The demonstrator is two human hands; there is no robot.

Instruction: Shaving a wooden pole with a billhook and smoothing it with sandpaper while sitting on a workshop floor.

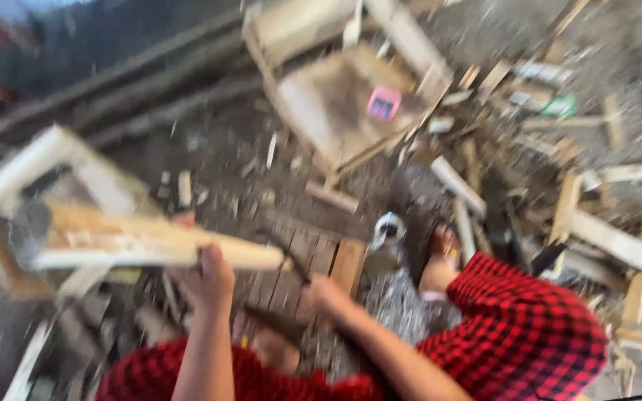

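The view is blurred by motion. My left hand grips a pale wooden plank that runs leftward into a rough wooden frame. My right hand is closed on a thin dark tool whose end points up-left toward the plank's near end; the blur hides what kind of tool it is. Both hands hover over a small slatted board on the ground. Red-and-black checked cloth covers my legs.
My sandalled foot rests right of the slatted board. A pale wooden crate with a pink object on it lies at the top. Scrap wood pieces and another frame litter the right side. Dark poles cross the upper left.
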